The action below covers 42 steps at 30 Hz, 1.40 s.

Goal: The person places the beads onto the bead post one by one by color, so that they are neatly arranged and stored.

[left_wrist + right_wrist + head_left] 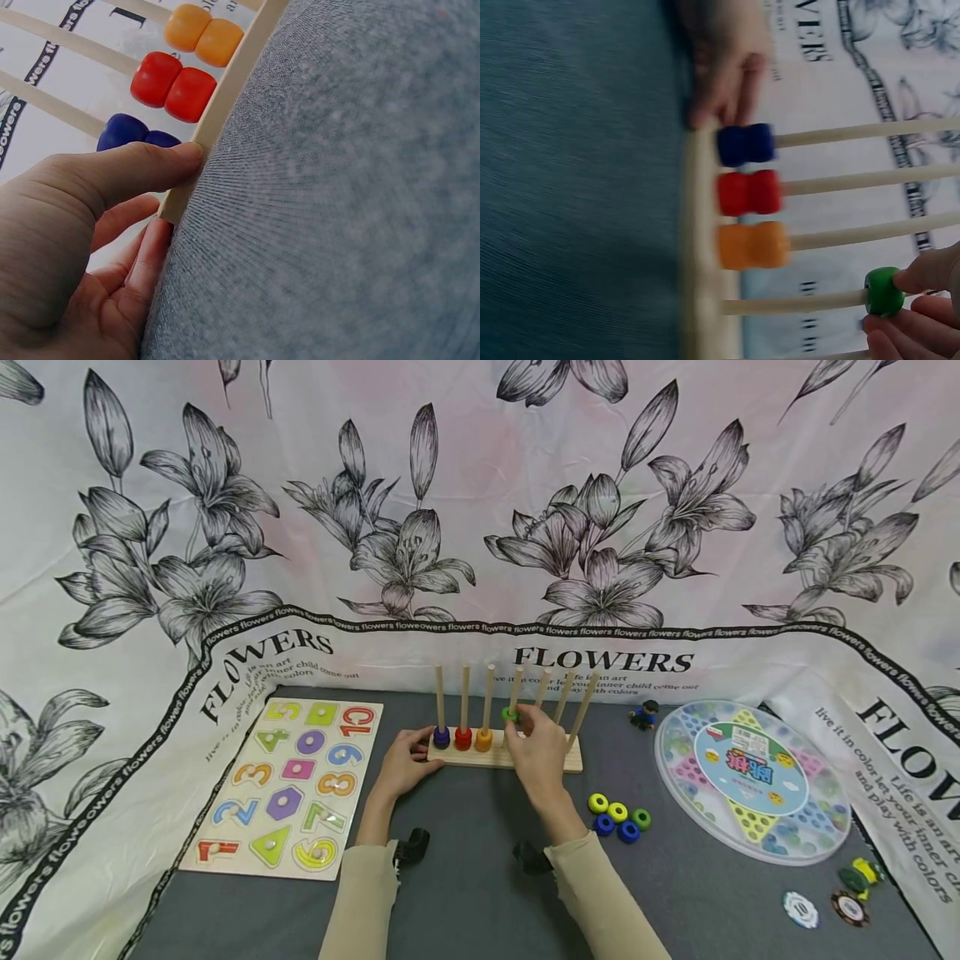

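Observation:
A wooden peg stand (468,758) with a row of upright pegs stands on the dark table. Its first three pegs from the left carry two dark blue beads (745,144), two red beads (174,86) and two orange beads (203,34). My left hand (406,766) grips the stand's left end, thumb on the front edge and fingers at the end. Between thumb and fingers, my right hand (538,752) pinches a green bead (885,291), which is around the fourth peg, well above the base. That hand partly hides the pegs to the right.
Loose yellow beads (597,802), blue beads (628,832) and a green bead (641,819) lie right of the stand. A number puzzle board (251,752) is on the left. Rightward are a round game box (675,777), a small figure (644,716), a toy (862,877) and two chips (801,910).

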Each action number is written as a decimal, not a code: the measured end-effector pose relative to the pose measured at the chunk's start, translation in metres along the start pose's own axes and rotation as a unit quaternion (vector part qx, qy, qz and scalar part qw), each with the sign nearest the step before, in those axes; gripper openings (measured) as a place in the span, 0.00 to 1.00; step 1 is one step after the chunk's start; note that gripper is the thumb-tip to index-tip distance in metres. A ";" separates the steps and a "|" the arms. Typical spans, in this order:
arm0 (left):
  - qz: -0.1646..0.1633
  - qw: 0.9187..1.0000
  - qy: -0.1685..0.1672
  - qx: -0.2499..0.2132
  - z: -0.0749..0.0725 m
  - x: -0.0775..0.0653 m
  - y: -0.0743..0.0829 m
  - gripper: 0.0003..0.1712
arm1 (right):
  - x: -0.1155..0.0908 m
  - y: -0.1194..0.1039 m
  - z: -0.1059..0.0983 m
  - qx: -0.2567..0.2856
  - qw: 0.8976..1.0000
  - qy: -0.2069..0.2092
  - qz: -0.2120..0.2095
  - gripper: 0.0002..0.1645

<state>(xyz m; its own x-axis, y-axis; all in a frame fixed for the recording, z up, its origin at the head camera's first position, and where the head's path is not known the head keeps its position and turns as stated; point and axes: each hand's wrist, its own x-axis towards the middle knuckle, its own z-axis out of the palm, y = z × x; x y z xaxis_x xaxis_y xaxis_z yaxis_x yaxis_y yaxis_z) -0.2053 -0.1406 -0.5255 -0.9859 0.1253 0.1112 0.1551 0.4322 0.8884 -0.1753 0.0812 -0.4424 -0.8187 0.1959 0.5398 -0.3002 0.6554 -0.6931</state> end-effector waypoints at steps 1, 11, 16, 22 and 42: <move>-0.003 1.000 -0.001 -0.001 0.000 0.000 0.000 0.36 | -0.004 0.004 0.003 0.002 1.000 -0.005 0.011 0.12; -0.009 1.000 -0.003 0.014 0.003 -0.002 -0.006 0.36 | -0.026 0.026 0.019 0.017 0.997 -0.036 0.070 0.13; -0.009 1.000 -0.002 0.016 0.003 -0.003 -0.005 0.36 | -0.029 0.033 0.021 0.003 0.995 -0.047 0.084 0.12; -0.008 1.000 -0.002 0.019 0.003 -0.004 -0.005 0.36 | -0.034 0.040 0.023 -0.008 0.995 -0.048 0.084 0.11; -0.010 1.000 0.000 0.010 0.002 -0.002 0.001 0.36 | -0.037 0.059 -0.051 0.143 0.974 -0.109 0.137 0.14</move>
<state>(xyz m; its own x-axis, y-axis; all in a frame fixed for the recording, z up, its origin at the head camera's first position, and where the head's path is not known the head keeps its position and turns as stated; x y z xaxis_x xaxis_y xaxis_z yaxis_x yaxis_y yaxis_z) -0.2035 -0.1391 -0.5259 -0.9889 0.1156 0.0937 0.1364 0.4525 0.8813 -0.1378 0.1494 -0.4789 -0.9627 0.1544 0.2222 -0.1538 0.3634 -0.9188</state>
